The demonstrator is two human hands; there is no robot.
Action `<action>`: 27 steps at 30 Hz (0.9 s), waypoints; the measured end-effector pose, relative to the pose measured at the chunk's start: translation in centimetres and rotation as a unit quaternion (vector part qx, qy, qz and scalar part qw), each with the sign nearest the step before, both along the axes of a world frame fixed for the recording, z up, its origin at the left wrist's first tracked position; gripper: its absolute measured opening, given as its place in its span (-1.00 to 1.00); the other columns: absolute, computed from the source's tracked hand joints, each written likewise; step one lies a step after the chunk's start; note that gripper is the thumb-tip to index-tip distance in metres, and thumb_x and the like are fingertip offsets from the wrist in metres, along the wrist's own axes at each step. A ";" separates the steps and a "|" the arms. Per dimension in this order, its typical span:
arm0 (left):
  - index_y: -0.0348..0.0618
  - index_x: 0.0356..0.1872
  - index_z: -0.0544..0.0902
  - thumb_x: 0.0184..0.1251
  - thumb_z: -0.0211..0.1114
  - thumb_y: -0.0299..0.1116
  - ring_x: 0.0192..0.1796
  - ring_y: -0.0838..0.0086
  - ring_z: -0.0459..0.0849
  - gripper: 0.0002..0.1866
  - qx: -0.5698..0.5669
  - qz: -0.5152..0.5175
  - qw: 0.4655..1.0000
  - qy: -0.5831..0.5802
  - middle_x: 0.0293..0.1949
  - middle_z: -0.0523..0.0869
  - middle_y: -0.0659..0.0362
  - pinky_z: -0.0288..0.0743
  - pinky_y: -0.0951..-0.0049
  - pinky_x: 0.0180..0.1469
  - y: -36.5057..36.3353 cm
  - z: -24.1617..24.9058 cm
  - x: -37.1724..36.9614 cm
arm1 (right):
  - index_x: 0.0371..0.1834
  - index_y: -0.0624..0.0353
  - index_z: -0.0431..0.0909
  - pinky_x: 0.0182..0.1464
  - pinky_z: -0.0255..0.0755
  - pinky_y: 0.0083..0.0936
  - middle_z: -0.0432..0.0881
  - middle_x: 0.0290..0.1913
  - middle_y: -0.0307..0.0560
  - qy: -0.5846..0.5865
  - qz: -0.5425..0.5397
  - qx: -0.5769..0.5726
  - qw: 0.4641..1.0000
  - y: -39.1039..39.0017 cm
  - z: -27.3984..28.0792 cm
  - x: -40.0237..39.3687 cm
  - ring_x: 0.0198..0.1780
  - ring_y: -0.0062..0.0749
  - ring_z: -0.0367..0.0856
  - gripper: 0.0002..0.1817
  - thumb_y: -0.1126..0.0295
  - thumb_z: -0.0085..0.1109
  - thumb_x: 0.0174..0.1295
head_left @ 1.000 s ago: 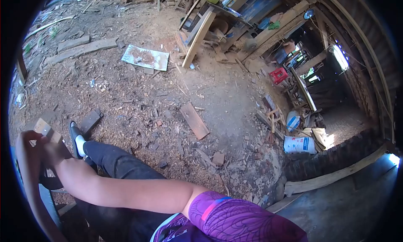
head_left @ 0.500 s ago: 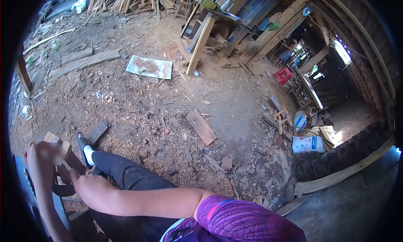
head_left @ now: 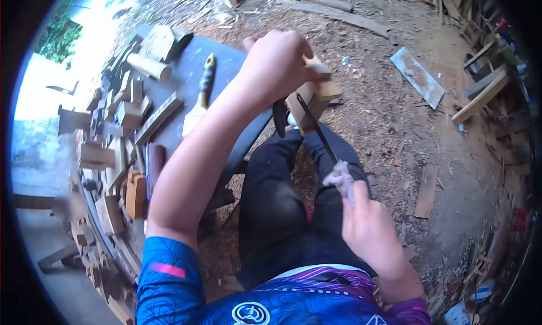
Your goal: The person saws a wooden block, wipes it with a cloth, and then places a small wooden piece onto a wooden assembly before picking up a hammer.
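My left hand (head_left: 279, 62) is closed on a pale wooden block piece (head_left: 317, 96) at the table's right edge, above my knees. A thin dark metal tool (head_left: 319, 127) with a cloth-wrapped end (head_left: 341, 179) reaches from my right hand (head_left: 367, 220) up to the wood, its tip by the block's near face. The fingers of my right hand are wrapped round that end. Beside the block, a dark curved part (head_left: 279, 117) sits under my left wrist.
The blue table (head_left: 226, 57) on the left bears a brush (head_left: 208, 79), a round wooden piece (head_left: 149, 66) and several wood blocks (head_left: 130, 115). A white board (head_left: 418, 78) and a brown plank (head_left: 426, 192) lie on the littered ground at the right.
The view has swung left and down, bringing the table into sight. My right hand has drawn back from the wood, and the dark tool now shows between them.
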State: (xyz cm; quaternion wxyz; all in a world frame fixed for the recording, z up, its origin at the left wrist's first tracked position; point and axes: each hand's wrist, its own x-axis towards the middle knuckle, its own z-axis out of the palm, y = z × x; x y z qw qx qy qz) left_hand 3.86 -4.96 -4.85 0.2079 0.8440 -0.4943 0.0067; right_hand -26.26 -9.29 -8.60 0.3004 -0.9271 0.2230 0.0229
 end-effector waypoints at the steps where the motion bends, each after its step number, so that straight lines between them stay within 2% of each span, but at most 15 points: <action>1: -0.25 -0.10 0.83 0.13 0.61 -0.15 -0.13 0.13 0.86 -0.59 -0.010 0.003 1.000 0.022 -0.24 0.86 -0.05 0.70 0.17 -0.04 0.3 -0.2 0.4 | 0.03 0.29 0.35 -0.41 0.44 0.23 0.62 -0.51 0.40 0.024 0.000 0.014 1.000 0.2 0.3 -0.6 -0.39 0.42 0.66 -0.79 0.45 0.11 0.47; 3: -0.38 0.02 0.78 0.16 0.60 -0.27 -0.17 0.30 0.90 -0.54 0.001 -0.005 0.998 0.068 -0.17 0.88 -0.07 0.77 0.33 -0.08 -0.3 -0.2 0.9 | 0.01 0.30 0.35 -0.37 0.45 0.20 0.63 -0.46 0.40 0.012 -0.002 0.036 0.999 0.1 0.7 -1.9 -0.34 0.43 0.67 -0.80 0.46 0.11 0.46; 10: -0.35 0.05 0.79 0.21 0.62 -0.19 -0.20 0.46 0.87 -0.51 -0.028 -0.022 0.988 0.148 -0.18 0.89 0.01 0.75 0.42 -0.09 -0.2 -0.7 2.8 | 0.02 0.30 0.39 -0.37 0.44 0.10 0.64 -0.44 0.38 -0.038 -0.050 0.072 0.995 -0.6 -0.3 -3.8 -0.31 0.44 0.67 -0.83 0.48 0.10 0.48; 16: -0.32 0.01 0.81 0.23 0.61 -0.16 -0.21 0.52 0.85 -0.54 -0.029 -0.015 0.979 0.203 -0.22 0.89 0.06 0.71 0.50 -0.10 0.1 -0.4 2.6 | 0.02 0.30 0.38 -0.35 0.44 0.12 0.64 -0.43 0.40 -0.042 -0.051 0.082 0.994 -1.4 -0.7 -3.3 -0.29 0.45 0.67 -0.82 0.48 0.10 0.48; 23: -0.32 -0.05 0.83 0.26 0.60 -0.18 -0.26 0.58 0.81 -0.59 -0.054 0.026 0.981 0.186 -0.27 0.88 0.10 0.67 0.50 -0.16 0.2 -1.1 3.6 | 0.10 0.32 0.39 -0.33 0.47 0.12 0.64 -0.40 0.42 -0.052 -0.033 0.100 0.993 -1.6 -2.0 -3.2 -0.27 0.47 0.67 -0.78 0.48 0.08 0.48; 26: -0.35 -0.08 0.83 0.30 0.59 -0.23 -0.28 0.56 0.80 -0.64 -0.132 0.029 0.963 0.235 -0.30 0.88 0.10 0.64 0.54 -0.14 0.4 -1.4 3.9 | 0.05 0.27 0.44 -0.37 0.55 0.12 0.69 -0.44 0.32 -0.121 -0.053 0.083 0.988 -2.0 -3.5 -2.6 -0.34 0.35 0.74 -0.77 0.38 0.13 0.47; 27: -0.35 -0.08 0.83 0.30 0.59 -0.23 -0.28 0.56 0.80 -0.64 -0.133 0.025 0.963 0.234 -0.30 0.88 0.10 0.64 0.54 -0.14 0.4 -1.0 3.5 | 0.00 0.28 0.45 -0.39 0.55 0.10 0.71 -0.42 0.28 -0.203 -0.087 0.114 0.969 -2.3 -3.9 -1.8 -0.33 0.29 0.77 -0.78 0.35 0.15 0.48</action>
